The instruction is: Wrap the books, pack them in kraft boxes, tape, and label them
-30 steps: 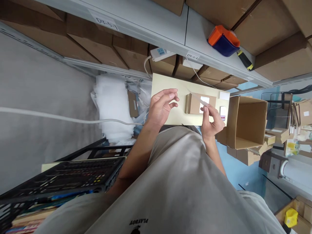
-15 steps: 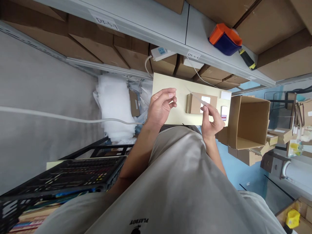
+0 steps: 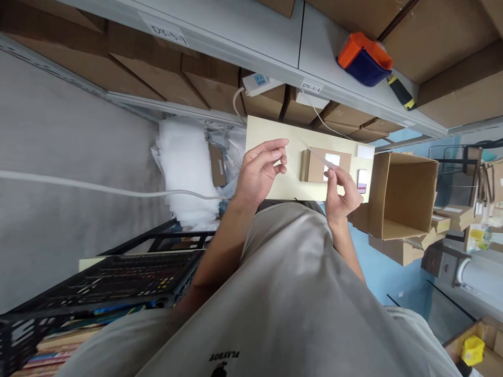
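My right hand [image 3: 341, 196] pinches the end of a thin, pale, see-through strip [image 3: 321, 159] between thumb and fingers. The strip slants up and left across a flat brown cardboard box [image 3: 342, 161], and its far end is too faint to trace. A white label [image 3: 333, 159] is on the box top. To the left of the box, my left hand [image 3: 257, 175] hovers over the pale yellow tabletop [image 3: 291, 183], its fingers loosely bent and apart with nothing visible in them. Right of the box lie a phone [image 3: 362, 178] and a white slip [image 3: 365, 152].
An open carton [image 3: 411, 193] stands at the table's right end. Behind is a shelf with boxes, a power strip [image 3: 259, 82] and an orange-and-blue tape dispenser [image 3: 363, 58]. White packing sheets [image 3: 188, 173] hang at left above a black crate [image 3: 129, 283].
My left hand's fingertips have shifted slightly to the right, toward the strip. My right hand keeps its pinch in nearly the same place. The view has tilted a little.
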`<state>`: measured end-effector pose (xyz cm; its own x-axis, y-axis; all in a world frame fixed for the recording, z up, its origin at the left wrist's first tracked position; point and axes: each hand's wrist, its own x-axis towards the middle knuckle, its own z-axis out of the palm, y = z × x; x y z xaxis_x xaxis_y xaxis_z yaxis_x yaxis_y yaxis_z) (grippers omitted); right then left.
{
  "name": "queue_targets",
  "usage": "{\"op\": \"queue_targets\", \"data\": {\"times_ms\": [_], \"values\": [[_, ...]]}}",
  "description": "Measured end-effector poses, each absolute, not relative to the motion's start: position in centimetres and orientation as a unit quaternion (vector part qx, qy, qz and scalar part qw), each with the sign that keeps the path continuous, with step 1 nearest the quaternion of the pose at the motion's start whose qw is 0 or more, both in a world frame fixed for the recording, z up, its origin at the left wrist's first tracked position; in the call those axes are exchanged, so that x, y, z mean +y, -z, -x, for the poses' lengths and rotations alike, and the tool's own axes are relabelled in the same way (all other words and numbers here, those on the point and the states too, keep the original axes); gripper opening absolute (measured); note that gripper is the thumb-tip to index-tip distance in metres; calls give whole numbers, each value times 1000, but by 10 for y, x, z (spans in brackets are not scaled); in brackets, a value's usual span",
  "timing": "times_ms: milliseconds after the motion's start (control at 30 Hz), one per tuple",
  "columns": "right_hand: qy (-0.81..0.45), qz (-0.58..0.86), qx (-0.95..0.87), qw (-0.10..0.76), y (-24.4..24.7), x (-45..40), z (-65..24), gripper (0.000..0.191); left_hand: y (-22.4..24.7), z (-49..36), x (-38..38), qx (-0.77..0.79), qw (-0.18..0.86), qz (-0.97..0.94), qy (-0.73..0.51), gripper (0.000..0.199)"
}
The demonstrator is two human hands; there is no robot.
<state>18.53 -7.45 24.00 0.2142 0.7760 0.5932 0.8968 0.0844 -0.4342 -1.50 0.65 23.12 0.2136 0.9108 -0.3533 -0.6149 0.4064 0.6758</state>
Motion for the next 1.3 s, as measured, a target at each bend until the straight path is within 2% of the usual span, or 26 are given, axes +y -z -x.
{"op": "queue_targets", "data": {"times_ms": [267,533,667,800,1300], "values": [[106,666,-628,389,-245,-72,-180,31,-233,14,6,374,750,-216,-501,25],[78,680,-618,387,-242,-72,-183,32,-235,15,6,365,758,-227,-491,32],[107,676,-626,374,-246,-70,-180,36,-236,17,5,370,752,-234,-492,28],[101,660,-630,396,-247,-69,-179,32,-239,18,5,371,745,-243,-498,23],[63,681,-608,402,-242,-69,-178,29,-245,21,7,388,749,-231,-485,30]]}}
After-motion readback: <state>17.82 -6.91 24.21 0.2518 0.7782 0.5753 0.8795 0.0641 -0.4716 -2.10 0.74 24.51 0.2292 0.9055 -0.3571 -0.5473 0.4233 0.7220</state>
